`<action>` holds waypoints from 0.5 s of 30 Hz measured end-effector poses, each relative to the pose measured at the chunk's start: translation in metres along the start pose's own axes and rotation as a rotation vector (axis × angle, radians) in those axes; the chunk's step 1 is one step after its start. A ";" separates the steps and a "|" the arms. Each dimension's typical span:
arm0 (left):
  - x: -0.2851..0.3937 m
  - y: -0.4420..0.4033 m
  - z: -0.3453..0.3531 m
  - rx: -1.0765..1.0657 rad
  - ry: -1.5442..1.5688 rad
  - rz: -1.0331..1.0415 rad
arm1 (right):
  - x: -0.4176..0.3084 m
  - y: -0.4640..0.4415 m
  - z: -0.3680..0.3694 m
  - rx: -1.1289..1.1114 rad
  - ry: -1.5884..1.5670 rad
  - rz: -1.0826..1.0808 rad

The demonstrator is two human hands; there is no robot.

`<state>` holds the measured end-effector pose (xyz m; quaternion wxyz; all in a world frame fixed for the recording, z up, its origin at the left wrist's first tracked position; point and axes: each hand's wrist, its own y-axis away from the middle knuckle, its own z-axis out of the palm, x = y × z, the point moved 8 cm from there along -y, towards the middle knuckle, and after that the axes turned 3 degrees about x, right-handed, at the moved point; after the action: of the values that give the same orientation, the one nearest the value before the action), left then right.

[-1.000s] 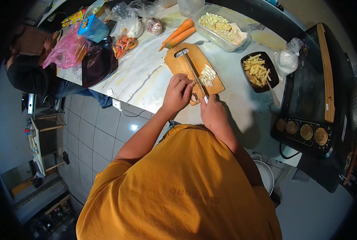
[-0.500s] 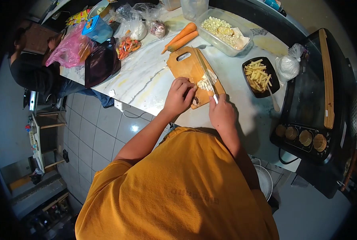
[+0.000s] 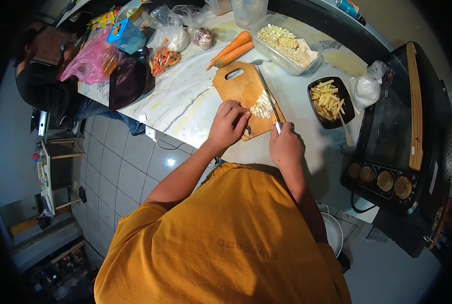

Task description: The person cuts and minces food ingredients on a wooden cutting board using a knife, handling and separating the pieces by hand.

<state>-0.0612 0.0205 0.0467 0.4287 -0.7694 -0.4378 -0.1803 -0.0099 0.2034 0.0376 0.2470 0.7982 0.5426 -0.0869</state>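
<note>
My right hand (image 3: pixel 286 147) is closed round the handle of a long knife (image 3: pixel 268 91), whose blade points away from me along the right side of the wooden cutting board (image 3: pixel 236 88). White cut strips (image 3: pixel 261 106) lie on the board, just left of the blade. My left hand (image 3: pixel 228 124) rests at the board's lower left with its fingers bent together; what they hold, if anything, is hidden. Close to its fingertips, near the board's front edge, is a small brownish piece (image 3: pixel 247 131).
Two carrots (image 3: pixel 233 50) and a clear tub of chopped pieces (image 3: pixel 286 45) lie beyond the board. Right are a black bowl of pale sticks (image 3: pixel 327 101), a bag of white powder (image 3: pixel 366 88) and an oven (image 3: pixel 388 126). A person (image 3: pixel 43 91) is at far left.
The knife and my right hand have moved right, from beside my left fingers to the board's right side. The white strips are now left of the blade. My left hand has barely moved.
</note>
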 end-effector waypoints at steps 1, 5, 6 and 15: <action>0.000 0.000 0.000 0.001 -0.001 -0.001 | 0.000 0.000 0.000 -0.001 0.000 -0.001; -0.002 0.001 0.001 -0.001 0.000 -0.013 | -0.002 0.001 -0.001 0.000 -0.005 -0.013; -0.003 0.002 0.001 -0.006 0.004 -0.018 | -0.003 0.002 -0.003 0.006 -0.012 -0.020; 0.000 0.001 0.000 -0.003 0.007 -0.013 | -0.002 0.001 -0.009 0.038 0.013 -0.009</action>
<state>-0.0609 0.0202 0.0463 0.4280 -0.7664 -0.4412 -0.1863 -0.0108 0.2057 0.0468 0.2280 0.8008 0.5459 -0.0931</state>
